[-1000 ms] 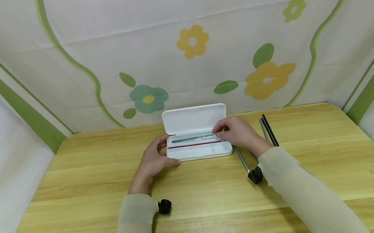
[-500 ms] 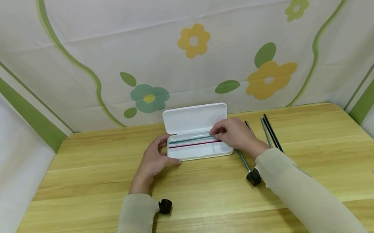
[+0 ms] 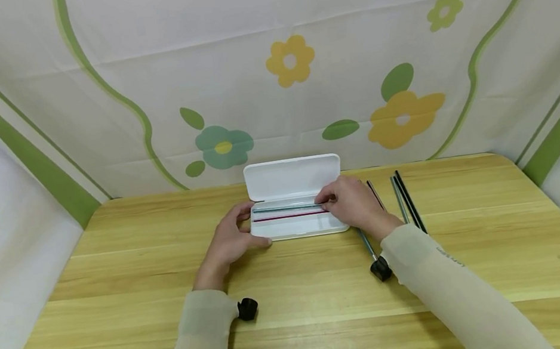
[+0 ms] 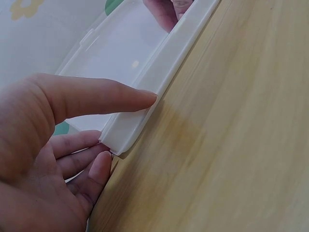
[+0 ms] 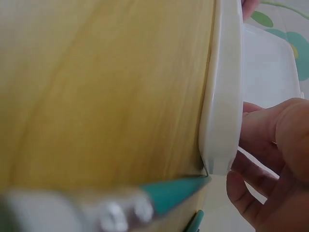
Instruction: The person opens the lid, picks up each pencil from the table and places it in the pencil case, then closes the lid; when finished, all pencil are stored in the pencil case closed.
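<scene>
My wide left hand point(image 3: 226, 241) is gripping the long white plastic box point(image 3: 294, 230), likely stopping slips, my closed right hand point(image 3: 353, 202) pinching a thin teal stick point(image 3: 285, 207).

- Head: faced forward and down, farthest from case point(image 3: 299, 228).
- Left wrist: faced its left end, close, tilted.
- Right wrist: faced right end, likewise.
- All shared case.

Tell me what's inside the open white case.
A teal stick and a red stick run lengthwise in the white case; the right hand hides their right ends and anything beneath it.
</scene>
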